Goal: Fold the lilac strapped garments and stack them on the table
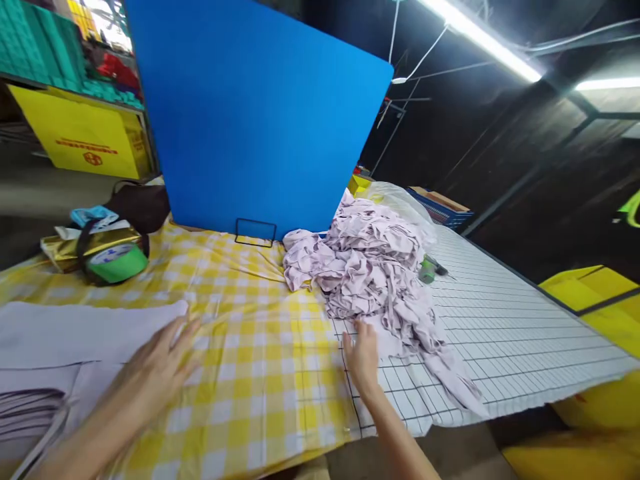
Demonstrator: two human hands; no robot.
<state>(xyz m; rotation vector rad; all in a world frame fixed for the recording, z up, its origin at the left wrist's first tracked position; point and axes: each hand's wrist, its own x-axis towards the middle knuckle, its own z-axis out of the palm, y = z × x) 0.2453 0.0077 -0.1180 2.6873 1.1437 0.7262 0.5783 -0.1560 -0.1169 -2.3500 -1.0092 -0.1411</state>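
Observation:
My left hand (163, 363) hovers at the right edge of a flat, pale lilac stack of cloth (90, 330), its fingers spread and slightly blurred. Whether it touches the cloth I cannot tell. My right hand (363, 353) reaches to the near edge of a big crumpled heap of pale lilac cloth pieces (375, 260), thumb and fingers apart. Nothing shows between its fingers. From the heap, a loose strip trails toward the table's front right edge. On the left stack, several dark-edged folds (30, 410) lie near a pale strap-like band.
A large blue board (260, 113) stands upright behind the yellow checked tablecloth (250, 373), with a black wire stand (255, 233) at its foot. Rolls of tape (117, 262) sit back left. A green-handled tool (429, 268) lies beside the heap. Yellow boxes (595, 293) stand right.

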